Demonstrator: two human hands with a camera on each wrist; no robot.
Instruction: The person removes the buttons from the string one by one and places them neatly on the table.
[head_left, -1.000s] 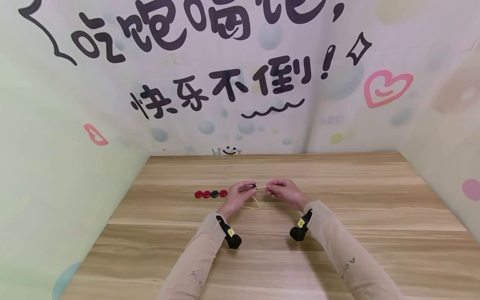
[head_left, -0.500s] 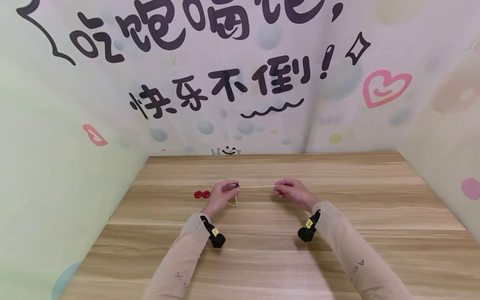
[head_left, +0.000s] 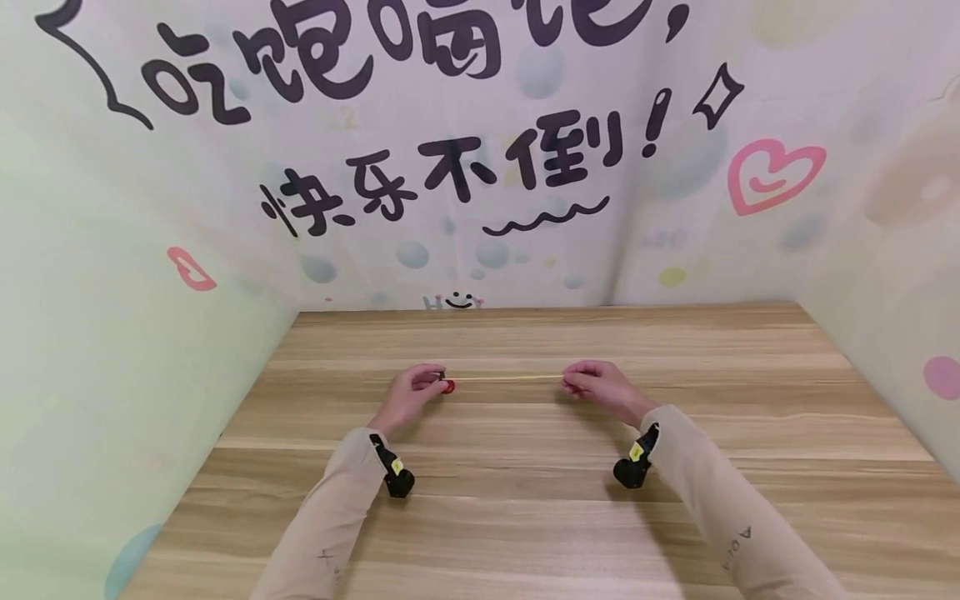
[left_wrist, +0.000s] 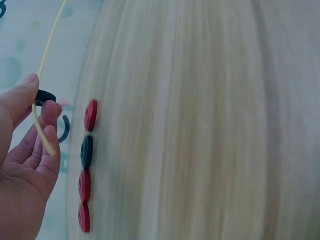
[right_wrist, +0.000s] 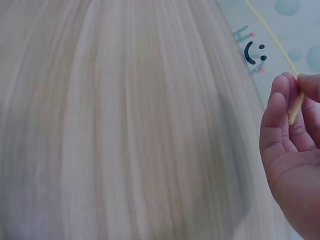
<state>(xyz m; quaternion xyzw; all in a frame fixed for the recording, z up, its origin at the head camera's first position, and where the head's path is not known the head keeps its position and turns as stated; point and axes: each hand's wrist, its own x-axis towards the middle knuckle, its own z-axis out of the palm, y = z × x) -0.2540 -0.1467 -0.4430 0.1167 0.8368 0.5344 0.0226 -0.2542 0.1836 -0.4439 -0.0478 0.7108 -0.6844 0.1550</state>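
My left hand (head_left: 407, 395) pinches a black button (left_wrist: 47, 96) between thumb and fingertips, above the table. A yellow cord (head_left: 504, 378) runs through or against this button, and a short tail of it (left_wrist: 46, 136) hangs over the fingers in the left wrist view. The cord's other end is pinched by my right hand (head_left: 606, 390), with a stub (right_wrist: 295, 111) sticking out below the thumb. Between the two hands the cord is stretched straight. Below the left hand lies a row of buttons: a red button (left_wrist: 91, 115), a dark one (left_wrist: 87, 152) and two more red ones (left_wrist: 84, 186).
The wood-grain table (head_left: 510, 517) reaches back to a printed fabric wall (head_left: 525, 267) with black lettering. Fabric walls also stand on the left (head_left: 90, 350) and right (head_left: 892, 275). A small black camera sits on each wrist, left (head_left: 399, 482) and right (head_left: 632, 472).
Both hands have moved apart, the left hand leftward with the black button and the right hand rightward. The cord between them has lengthened, and the left hand now covers most of the button row.
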